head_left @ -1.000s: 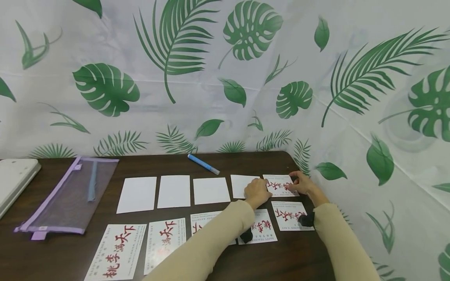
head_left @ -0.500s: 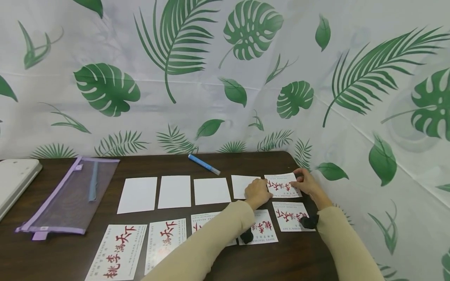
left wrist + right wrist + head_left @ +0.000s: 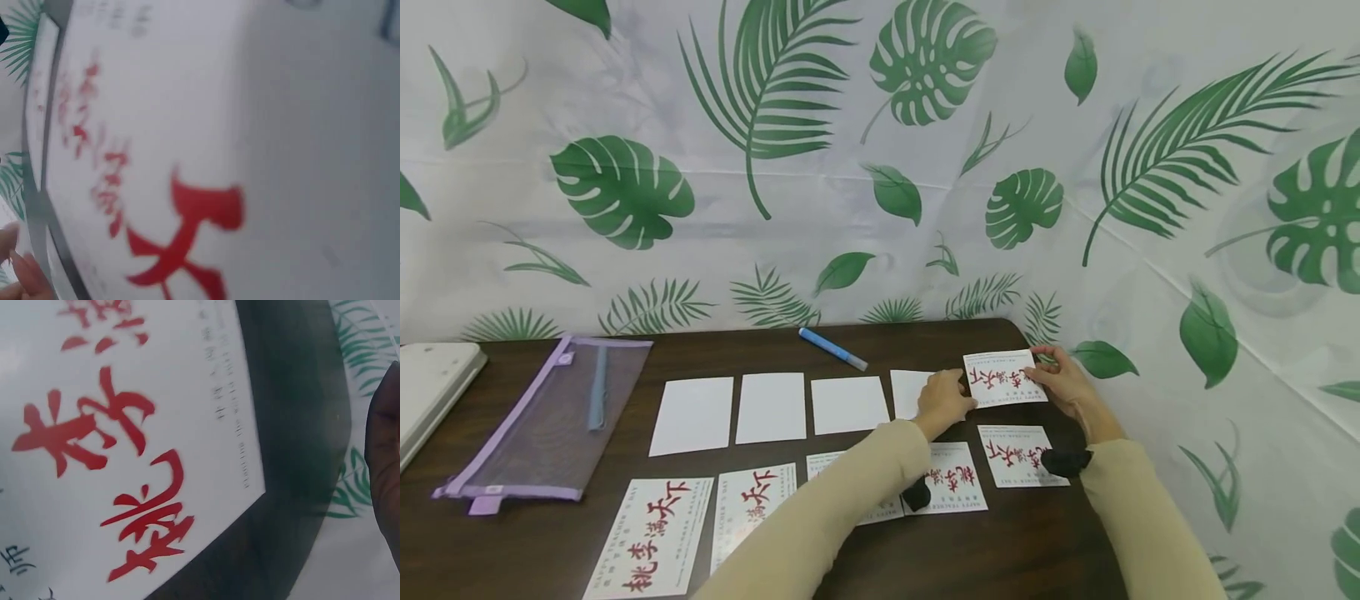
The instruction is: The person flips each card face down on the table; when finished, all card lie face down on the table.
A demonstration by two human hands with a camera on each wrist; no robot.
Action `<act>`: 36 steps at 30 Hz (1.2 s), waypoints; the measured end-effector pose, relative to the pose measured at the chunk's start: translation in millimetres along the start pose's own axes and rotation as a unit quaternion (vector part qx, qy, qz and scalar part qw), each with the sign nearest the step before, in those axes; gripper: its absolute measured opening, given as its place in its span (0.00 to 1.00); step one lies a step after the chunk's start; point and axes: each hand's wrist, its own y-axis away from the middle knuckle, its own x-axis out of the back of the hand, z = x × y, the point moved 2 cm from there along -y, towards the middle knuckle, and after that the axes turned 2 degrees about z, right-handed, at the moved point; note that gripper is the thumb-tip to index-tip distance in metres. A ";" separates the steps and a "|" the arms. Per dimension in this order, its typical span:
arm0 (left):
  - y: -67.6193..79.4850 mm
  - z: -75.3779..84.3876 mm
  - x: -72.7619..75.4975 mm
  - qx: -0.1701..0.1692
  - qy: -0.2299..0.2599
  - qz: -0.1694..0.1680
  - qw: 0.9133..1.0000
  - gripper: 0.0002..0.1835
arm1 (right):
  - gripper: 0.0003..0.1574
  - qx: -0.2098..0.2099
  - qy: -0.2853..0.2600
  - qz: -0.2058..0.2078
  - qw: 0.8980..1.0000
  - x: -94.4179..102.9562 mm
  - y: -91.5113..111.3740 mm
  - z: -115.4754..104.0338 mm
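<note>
In the head view, a white card with red Chinese characters (image 3: 996, 392) is raised off the table at the far right. My right hand (image 3: 1069, 385) pinches its right edge between thumb and fingers. At the card's lower left corner, my left hand (image 3: 943, 403) grips the edge, its arm crossing over cards in the front row. A matching printed card (image 3: 1015, 454) lies just in front of the raised one. Red lettering on a card (image 3: 144, 125) fills the blurred left wrist view. The right wrist view has a printed card (image 3: 187, 412) close up, with part of my right hand (image 3: 386, 450) at its edge.
Several blank white cards (image 3: 771, 408) form the back row, one partly behind my left hand. Printed cards (image 3: 651, 533) make up the front row. Behind lie a blue marker (image 3: 832, 348) and, leftward, a purple-edged mesh pouch (image 3: 542, 433). A leaf-print curtain (image 3: 850, 183) borders the dark table (image 3: 992, 542).
The printed card at the far right has risen off the table and moved slightly away, carried by my hands. My right hand has risen with it; my left has shifted slightly left.
</note>
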 end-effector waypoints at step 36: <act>-1.2 -19.5 63.8 0.012 0.300 0.139 0.944 0.13 | 0.18 0.333 0.297 0.121 0.887 -131.4 49.0 -43.6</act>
